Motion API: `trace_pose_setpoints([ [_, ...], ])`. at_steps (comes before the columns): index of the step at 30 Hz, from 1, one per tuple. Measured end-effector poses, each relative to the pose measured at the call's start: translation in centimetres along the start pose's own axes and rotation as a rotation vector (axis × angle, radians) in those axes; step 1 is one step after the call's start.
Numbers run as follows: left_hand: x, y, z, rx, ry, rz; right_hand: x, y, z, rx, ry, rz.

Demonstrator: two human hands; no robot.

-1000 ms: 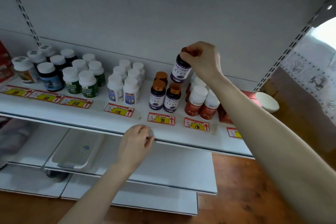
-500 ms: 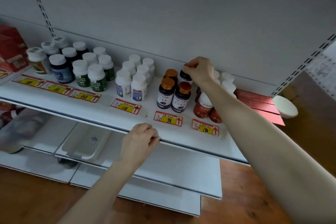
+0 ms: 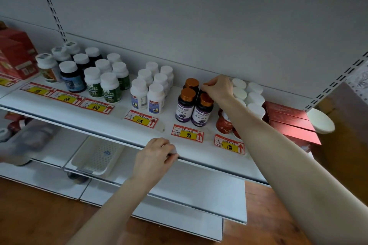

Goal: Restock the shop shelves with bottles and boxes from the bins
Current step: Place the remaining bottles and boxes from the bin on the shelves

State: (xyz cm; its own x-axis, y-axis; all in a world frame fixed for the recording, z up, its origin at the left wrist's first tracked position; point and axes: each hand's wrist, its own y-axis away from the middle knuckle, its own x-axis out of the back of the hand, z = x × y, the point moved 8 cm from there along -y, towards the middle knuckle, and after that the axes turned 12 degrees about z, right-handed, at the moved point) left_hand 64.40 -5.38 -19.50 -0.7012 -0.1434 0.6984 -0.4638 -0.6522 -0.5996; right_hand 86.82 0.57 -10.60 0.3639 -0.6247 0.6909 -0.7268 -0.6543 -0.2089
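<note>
My right hand (image 3: 218, 88) reaches to the back of the white shelf (image 3: 123, 125) and grips the cap of a dark purple bottle (image 3: 200, 92), which stands in the back row and is mostly hidden by the hand. Three matching purple bottles with copper caps (image 3: 185, 103) stand around it. My left hand (image 3: 154, 154) rests on the shelf's front edge, fingers curled over the lip.
White-capped bottles (image 3: 107, 83) fill the shelf's left and middle, with red-labelled ones (image 3: 250, 97) to the right of my hand. Red boxes (image 3: 288, 123) lie at the right end, another red box (image 3: 16, 55) at far left. A white basket (image 3: 95, 155) sits on the lower shelf.
My right hand has lowered the purple bottle from the air onto the shelf's back row behind the others. The view has shifted; my left hand stays on the edge.
</note>
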Motion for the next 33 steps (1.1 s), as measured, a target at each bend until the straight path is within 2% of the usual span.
trace_pose_setpoints([
  [7,0.0,0.2,0.1,-0.021,-0.007,0.018,0.4,0.8,-0.8,0.005,0.079,-0.066],
  [13,2.2,-0.4,0.7,-0.110,-0.097,0.030,0.8,3.4,-4.9,0.262,-0.021,0.035],
  [19,7.7,1.0,-1.4,-0.060,-0.204,0.041,-3.5,9.1,-11.6,0.456,-0.151,-0.119],
  [24,12.9,4.7,-7.4,0.041,-0.302,0.005,-9.7,15.3,-18.3,0.605,-0.181,-0.237],
  [33,26.9,15.7,-22.9,0.228,-0.471,0.025,-23.4,31.2,-30.8,0.741,-0.225,-0.455],
])
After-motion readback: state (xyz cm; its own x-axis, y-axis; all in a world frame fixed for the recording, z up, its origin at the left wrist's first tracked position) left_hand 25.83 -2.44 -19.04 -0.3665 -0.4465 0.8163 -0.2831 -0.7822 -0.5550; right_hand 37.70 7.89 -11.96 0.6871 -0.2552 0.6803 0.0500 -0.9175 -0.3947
